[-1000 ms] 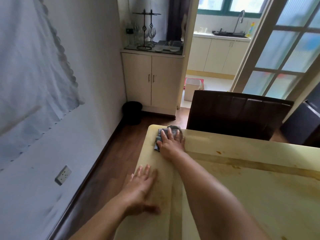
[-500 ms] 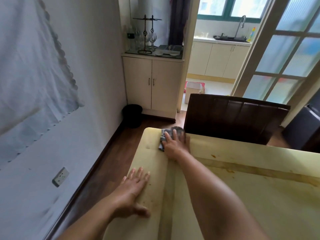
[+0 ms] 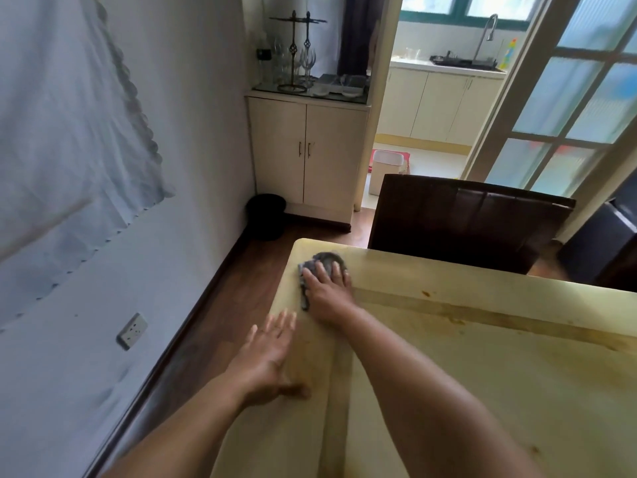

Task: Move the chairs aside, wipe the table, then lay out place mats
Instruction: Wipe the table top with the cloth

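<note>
Grey cloth [image 3: 323, 263], one, under right hand [image 3: 327, 291]; left hand [image 3: 267, 353] flat on table [image 3: 482, 374].

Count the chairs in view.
2. One chair stands at the far end of the table; a second chair, partly cut off, is at the right edge. Others may be out of view.
</note>
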### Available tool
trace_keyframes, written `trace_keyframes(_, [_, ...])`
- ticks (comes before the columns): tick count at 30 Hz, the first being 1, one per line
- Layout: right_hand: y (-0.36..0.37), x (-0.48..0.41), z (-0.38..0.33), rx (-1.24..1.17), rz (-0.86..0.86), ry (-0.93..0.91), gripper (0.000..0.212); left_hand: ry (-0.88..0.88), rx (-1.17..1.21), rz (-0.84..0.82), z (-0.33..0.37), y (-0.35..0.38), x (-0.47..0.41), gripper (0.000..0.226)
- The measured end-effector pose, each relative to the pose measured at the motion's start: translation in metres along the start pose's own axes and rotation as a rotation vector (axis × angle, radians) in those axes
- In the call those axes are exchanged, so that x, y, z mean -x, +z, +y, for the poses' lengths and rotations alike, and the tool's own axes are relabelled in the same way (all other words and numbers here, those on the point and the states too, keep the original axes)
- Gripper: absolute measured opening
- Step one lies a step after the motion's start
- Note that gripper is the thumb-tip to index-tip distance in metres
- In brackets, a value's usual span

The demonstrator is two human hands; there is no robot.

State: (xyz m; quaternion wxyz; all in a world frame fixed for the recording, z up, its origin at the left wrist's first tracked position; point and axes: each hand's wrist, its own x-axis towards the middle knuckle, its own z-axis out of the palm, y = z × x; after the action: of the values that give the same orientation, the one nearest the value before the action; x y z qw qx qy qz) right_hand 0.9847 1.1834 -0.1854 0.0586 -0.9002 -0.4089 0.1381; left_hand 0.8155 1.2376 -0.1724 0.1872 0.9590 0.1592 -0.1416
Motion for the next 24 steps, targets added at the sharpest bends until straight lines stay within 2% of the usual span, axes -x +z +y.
trace_keyframes(3, [0.012,0.02,-0.026,0.044,-0.049,-0.143,0.054,-0.045,0.022,0.059,0.004,0.005,0.019,0.122])
trace_keyframes(7, [0.013,0.045,-0.019,0.042,-0.07,-0.193,0.053,-0.075,0.048,-0.022,-0.002,0.004,0.04,0.12])
trace_keyframes(10, [0.006,0.05,0.016,0.015,-0.035,-0.083,0.054,-0.068,0.017,-0.108,-0.003,0.002,0.05,0.128])
trace_keyframes(15, [0.002,0.107,0.103,-0.043,0.08,0.246,0.056,-0.047,0.065,-0.136,-0.001,0.007,0.053,0.124])
trace_keyframes(19, [-0.001,0.128,0.109,-0.067,0.081,0.426,0.056,-0.016,0.119,-0.13,-0.001,0.005,0.055,0.113])
trace_keyframes(21, [-0.001,0.121,0.09,-0.102,0.049,0.419,0.056,-0.01,0.137,-0.121,-0.002,0.003,0.056,0.112])
trace_keyframes(24, [0.005,0.105,0.041,-0.071,-0.022,0.243,0.056,-0.021,0.151,-0.091,-0.01,0.002,0.067,0.115])
